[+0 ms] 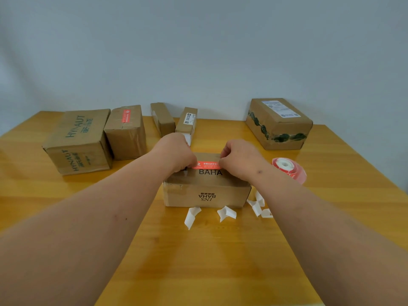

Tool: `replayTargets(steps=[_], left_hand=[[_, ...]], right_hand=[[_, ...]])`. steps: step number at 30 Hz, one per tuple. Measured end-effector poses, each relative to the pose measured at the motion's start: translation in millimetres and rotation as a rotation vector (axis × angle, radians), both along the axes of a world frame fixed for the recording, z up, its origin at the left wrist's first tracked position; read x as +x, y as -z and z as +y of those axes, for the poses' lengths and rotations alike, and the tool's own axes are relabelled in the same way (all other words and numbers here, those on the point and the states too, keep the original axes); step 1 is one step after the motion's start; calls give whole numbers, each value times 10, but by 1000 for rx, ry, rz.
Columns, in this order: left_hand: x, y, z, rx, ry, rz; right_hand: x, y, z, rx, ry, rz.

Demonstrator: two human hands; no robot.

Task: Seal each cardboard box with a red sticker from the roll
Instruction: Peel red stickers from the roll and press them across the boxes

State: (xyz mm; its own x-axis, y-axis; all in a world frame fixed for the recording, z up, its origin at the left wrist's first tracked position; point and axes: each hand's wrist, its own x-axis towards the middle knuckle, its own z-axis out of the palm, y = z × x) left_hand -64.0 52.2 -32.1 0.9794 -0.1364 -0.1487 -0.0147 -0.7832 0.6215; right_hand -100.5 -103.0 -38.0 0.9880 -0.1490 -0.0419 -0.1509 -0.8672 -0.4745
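Hands (176, 151) pinching sticker (206, 165) ends

Two bare forearms reach in from the lower edge of the view, with no sleeve, watch, bracelet or glove on either. The left hand (176, 151) and right hand (237, 159) wear no rings that can be seen. The right forearm carries a small dark mark just behind the wrist, on the side nearer the sticker roll (289, 170). The left forearm shows a few tiny dark specks about halfway along. Nails are hidden from view.
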Motion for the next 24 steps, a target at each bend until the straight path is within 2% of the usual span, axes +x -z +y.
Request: replayTargets(steps=[13, 24], left_hand=[[6, 1, -19, 50, 20, 25], [-23, 35, 72, 111, 9, -79]], right_hand=[[41, 54, 15, -101, 12, 6], [-24, 66, -51, -74, 40, -15]])
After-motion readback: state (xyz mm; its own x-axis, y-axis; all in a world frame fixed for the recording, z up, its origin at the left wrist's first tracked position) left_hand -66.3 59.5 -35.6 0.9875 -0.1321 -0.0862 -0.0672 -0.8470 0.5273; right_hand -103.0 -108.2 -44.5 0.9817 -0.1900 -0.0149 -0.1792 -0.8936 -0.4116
